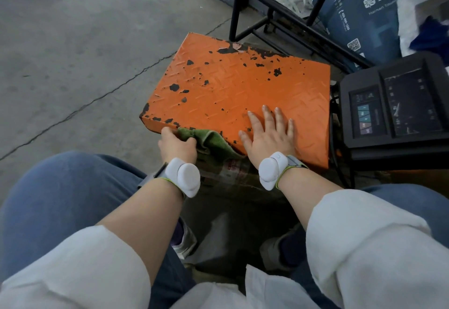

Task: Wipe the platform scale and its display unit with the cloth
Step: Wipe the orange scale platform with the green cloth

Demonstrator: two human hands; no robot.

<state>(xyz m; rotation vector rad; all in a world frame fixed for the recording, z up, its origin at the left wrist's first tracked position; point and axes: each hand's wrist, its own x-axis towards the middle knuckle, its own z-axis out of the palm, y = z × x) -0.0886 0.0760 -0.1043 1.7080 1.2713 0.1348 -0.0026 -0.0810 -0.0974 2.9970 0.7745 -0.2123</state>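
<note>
The platform scale (pixel 230 90) is an orange checker-plate slab with chipped black patches, lying in the middle of the view. Its black display unit (pixel 398 107) with a screen and key panel sits just right of it. My left hand (pixel 176 144) grips a green cloth (pixel 213 142) against the scale's near left edge. My right hand (pixel 267 133) lies flat with fingers spread on the near part of the orange top.
Cracked concrete floor (pixel 73 53) spreads to the left. A black metal rack (pixel 269 10) stands behind the scale, with a dark blue printed bag (pixel 359 12) and white foam box (pixel 413 5) at the back right. My knees in jeans frame the bottom.
</note>
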